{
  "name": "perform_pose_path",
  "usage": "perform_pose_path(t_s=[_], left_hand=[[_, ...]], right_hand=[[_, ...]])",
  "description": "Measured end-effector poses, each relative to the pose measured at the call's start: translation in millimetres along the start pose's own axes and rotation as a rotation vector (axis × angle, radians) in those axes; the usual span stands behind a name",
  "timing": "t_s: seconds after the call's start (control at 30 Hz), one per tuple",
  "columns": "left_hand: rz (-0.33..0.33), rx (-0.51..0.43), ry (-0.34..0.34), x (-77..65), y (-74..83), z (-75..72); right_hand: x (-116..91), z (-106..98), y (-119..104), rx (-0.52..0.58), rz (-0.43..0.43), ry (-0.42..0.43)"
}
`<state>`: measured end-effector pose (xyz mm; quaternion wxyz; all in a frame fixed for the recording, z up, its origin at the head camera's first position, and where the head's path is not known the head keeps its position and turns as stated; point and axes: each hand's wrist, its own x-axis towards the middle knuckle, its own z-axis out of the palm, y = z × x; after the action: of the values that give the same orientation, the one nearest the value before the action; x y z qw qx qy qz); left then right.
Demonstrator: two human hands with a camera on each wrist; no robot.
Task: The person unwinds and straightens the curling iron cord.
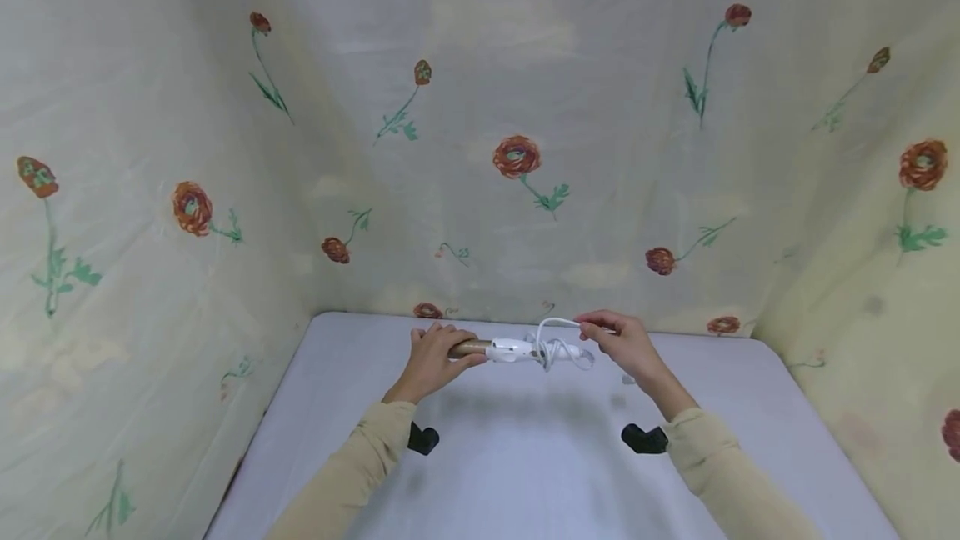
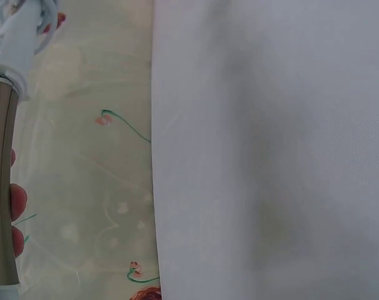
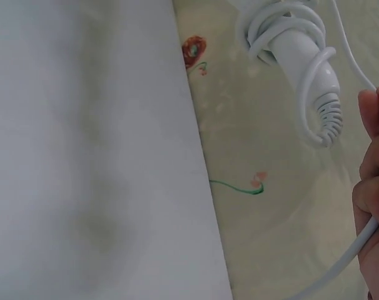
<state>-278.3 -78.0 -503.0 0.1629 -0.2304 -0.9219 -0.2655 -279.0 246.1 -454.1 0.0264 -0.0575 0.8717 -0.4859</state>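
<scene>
A curling iron (image 1: 513,349) with a white handle and a golden-brown barrel (image 2: 2,187) is held up level over the far part of the table. My left hand (image 1: 433,359) grips it by the barrel, the fingers curled around. Its white cord (image 1: 557,321) is wound in several loops about the handle (image 3: 305,69). Between thumb and fingers, my right hand (image 1: 626,347) pinches a stretch of that cord beside the handle's end. In the right wrist view, a free length of cord (image 3: 339,265) runs down out of the curled fingers.
The white table (image 1: 525,473) has its far edge just beyond the hands. Flower-printed sheeting (image 1: 480,215) hangs behind it and on both sides. A small pale piece (image 1: 628,379) shows below my right hand. Black pieces (image 1: 645,439) appear by both sleeves.
</scene>
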Motion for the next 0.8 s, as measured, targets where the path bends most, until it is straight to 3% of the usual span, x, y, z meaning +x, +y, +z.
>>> perform_pose_path(t_s=[0.23, 0.6, 0.8], left_hand=[[-0.013, 0.009, 0.015, -5.8, -1.7, 5.6], [-0.019, 0.030, 0.059, 0.9, 0.2, 6.4], [-0.029, 0.027, 0.055, -0.7, 0.5, 9.0]], right_hand=[[-12.1, 2.0, -2.2, 0.038, -0.005, -0.038], [-25.2, 3.4, -5.8, 0.118, -0.060, -0.095], [-33.4, 9.1, -3.1, 0.113, -0.014, -0.118]])
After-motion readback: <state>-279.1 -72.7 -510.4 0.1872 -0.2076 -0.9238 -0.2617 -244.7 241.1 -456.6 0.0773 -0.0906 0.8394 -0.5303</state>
